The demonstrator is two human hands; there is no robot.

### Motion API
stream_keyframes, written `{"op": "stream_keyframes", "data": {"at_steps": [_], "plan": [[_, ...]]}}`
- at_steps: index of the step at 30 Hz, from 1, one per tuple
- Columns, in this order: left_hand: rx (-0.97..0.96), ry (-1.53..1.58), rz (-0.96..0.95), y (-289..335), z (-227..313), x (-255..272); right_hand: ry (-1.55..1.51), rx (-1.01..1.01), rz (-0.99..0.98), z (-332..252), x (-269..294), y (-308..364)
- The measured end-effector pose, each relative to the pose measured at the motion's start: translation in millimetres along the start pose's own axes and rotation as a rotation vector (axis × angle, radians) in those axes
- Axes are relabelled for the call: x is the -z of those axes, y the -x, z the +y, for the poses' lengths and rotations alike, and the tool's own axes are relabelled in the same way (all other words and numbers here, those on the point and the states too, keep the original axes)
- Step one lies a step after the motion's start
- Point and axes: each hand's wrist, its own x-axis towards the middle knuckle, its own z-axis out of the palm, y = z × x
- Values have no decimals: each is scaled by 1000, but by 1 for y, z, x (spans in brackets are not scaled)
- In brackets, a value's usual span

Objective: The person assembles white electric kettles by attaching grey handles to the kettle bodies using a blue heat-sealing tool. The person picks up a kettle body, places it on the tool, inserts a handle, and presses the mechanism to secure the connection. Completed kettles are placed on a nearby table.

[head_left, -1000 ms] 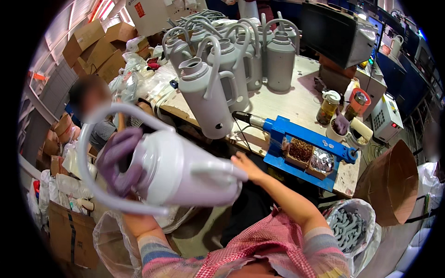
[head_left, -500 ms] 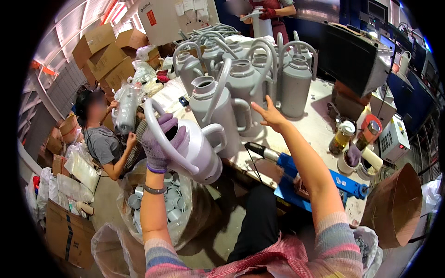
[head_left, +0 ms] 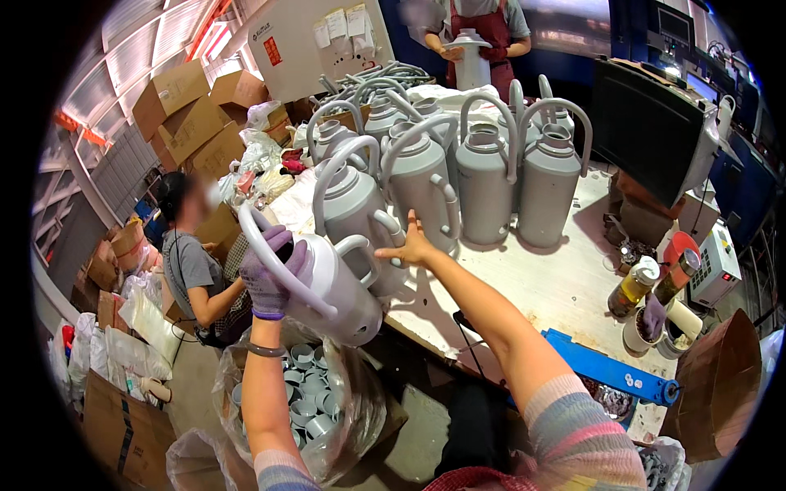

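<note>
My left hand [head_left: 273, 278], in a purple knit glove, holds a grey plastic jug [head_left: 332, 299] at its open neck, under the arched top handle. The jug is tilted, off the table's front edge, its side handle turned to the right. My bare right hand [head_left: 412, 250] has its fingers spread beside the side handle [head_left: 388, 225] of the nearest standing jug [head_left: 354, 200]; whether it touches that handle I cannot tell. More grey jugs with arched handles stand behind, among them one near the middle [head_left: 485, 184] and one to its right [head_left: 550, 188].
Below the held jug, a plastic-lined bin [head_left: 360, 401] contains several grey ring-shaped parts. A blue clamp-like tool [head_left: 610, 368] lies at the table's [head_left: 499, 286] right front, near bottles [head_left: 633, 286] and a monitor [head_left: 647, 123]. One co-worker [head_left: 192, 262] sits at left; another [head_left: 483, 24] handles a jug at the back.
My right hand has moved left and down toward the nearest jug's side handle. The held jug has shifted slightly left and down in view. The left co-worker's plastic-wrapped jug no longer shows.
</note>
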Motion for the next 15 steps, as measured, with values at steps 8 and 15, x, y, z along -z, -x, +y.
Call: {"op": "stream_keyframes", "data": {"at_steps": [8, 15], "plan": [[157, 208, -49, -17, 1, -40, 21, 485, 633, -59, 118, 29], [232, 270, 18, -57, 48, -120, -175, 229, 794, -21, 271, -32]]}}
